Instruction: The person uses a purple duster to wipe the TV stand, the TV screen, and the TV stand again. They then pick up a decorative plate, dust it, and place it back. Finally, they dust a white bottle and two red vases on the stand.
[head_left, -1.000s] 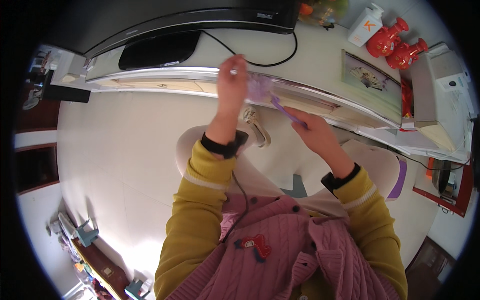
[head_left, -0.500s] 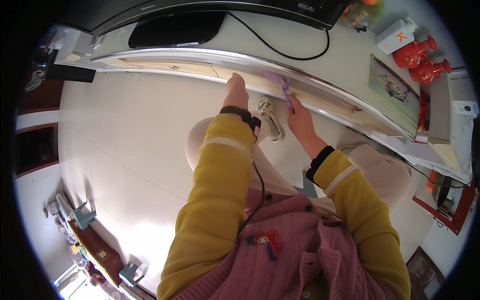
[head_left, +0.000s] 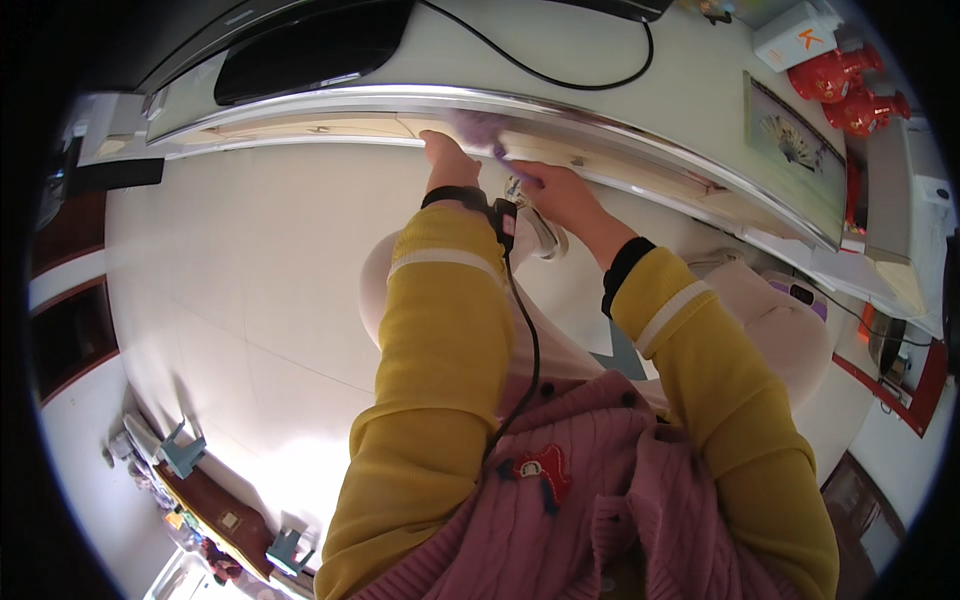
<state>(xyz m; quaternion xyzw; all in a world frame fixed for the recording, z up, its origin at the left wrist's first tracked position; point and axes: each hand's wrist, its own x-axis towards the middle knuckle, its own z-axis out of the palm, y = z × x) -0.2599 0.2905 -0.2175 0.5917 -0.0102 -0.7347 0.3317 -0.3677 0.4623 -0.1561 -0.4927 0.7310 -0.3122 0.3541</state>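
Observation:
My right hand [head_left: 563,196] is closed round the purple handle of a fluffy duster [head_left: 478,128]. The duster's purple head, smeared by motion, lies against the drawer fronts just under the silver edge of a long white cabinet [head_left: 560,75]. Left of the duster, my left hand [head_left: 450,163] reaches to the lower part of the same drawer front. Its fingers are mostly hidden from above, so whether they grip anything does not show. A black band with a small device and a cable sits on my left wrist.
On the cabinet top are a television stand [head_left: 315,55], a black cable [head_left: 570,85], a picture of a fan [head_left: 795,150], red vases [head_left: 835,75] and a white bottle [head_left: 795,38]. Grey stools [head_left: 183,450] and a brown table [head_left: 215,510] stand at the lower left.
My right hand and the duster have moved left along the drawer fronts, closer to my left hand. My left hand has shifted slightly left, and the view has turned a little.

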